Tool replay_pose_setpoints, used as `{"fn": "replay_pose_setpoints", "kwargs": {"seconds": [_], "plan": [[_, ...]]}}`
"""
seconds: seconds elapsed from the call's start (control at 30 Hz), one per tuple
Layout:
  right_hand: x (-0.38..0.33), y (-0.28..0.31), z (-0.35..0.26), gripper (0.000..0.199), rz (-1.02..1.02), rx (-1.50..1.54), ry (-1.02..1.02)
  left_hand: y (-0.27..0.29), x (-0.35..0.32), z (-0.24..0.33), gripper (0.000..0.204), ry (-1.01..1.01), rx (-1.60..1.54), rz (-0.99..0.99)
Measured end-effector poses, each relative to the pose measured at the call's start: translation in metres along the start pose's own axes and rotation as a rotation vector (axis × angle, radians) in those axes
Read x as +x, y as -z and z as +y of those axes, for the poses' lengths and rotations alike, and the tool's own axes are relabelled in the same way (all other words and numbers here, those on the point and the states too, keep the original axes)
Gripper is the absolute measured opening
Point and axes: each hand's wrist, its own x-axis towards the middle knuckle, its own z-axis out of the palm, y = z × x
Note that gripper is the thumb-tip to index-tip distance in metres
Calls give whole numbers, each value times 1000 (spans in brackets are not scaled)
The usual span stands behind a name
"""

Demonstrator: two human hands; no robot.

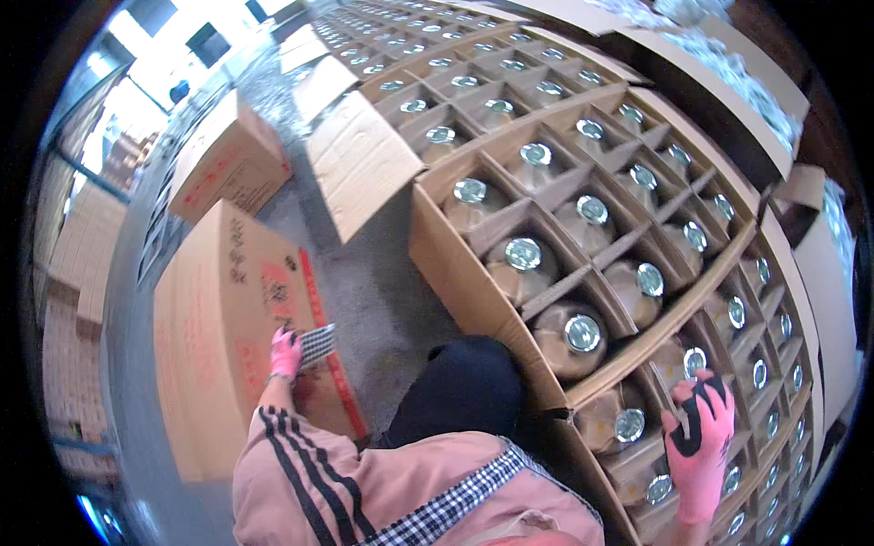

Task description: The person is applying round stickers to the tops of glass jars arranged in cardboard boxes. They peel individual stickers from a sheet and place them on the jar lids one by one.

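Observation:
My left hand, in a pink glove, is closed on a flat piece with a dark and white grid pattern; what it is I cannot make out. It is held against the side of a closed cardboard box with red markings. On the right, my right hand, in a pink glove with black coating, has its fingers curled. It is over an open divided carton, beside the silvery top of a glass bottle. Whether the fingers hold anything is hidden. A fuller open carton of clear bottles stands just beyond.
More divided cartons of bottles run into the distance. A raised carton flap leans into the grey aisle floor. Another closed box stands farther left, and stacked cartons line the left side. Open boxes with bluish plastic are at the far right.

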Motion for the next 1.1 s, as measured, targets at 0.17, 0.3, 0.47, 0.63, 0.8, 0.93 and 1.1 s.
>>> {"fn": "replay_pose_setpoints", "kwargs": {"seconds": [0.17, 0.3, 0.47, 0.63, 0.8, 0.93, 1.1], "plan": [[4, -12, 12, 27, -25, 22, -16, 49, 7, -93, 28, 456, -45, -353], [-18, -44, 15, 30, -89, 94, -137, 24, 56, -65, 39, 599, -1459, -212], [-41, -102, 13, 41, -138, 248, -171, 96, 166, 53, 44, -209, -2086, -774], [-56, -113, 11, 53, -84, 132, -118, 90, 143, 367, 14, -746, -2298, -785], [-52, -114, 4, 43, -77, 51, -63, 43, 78, 450, 29, -258, -1657, -986], [-63, -117, 10, 37, -40, 120, -77, 44, 47, 461, 32, -357, -1517, -1193], [-71, -115, 9, 30, -16, 56, -44, 13, 64, 456, 25, -293, -1480, -1110]]}}
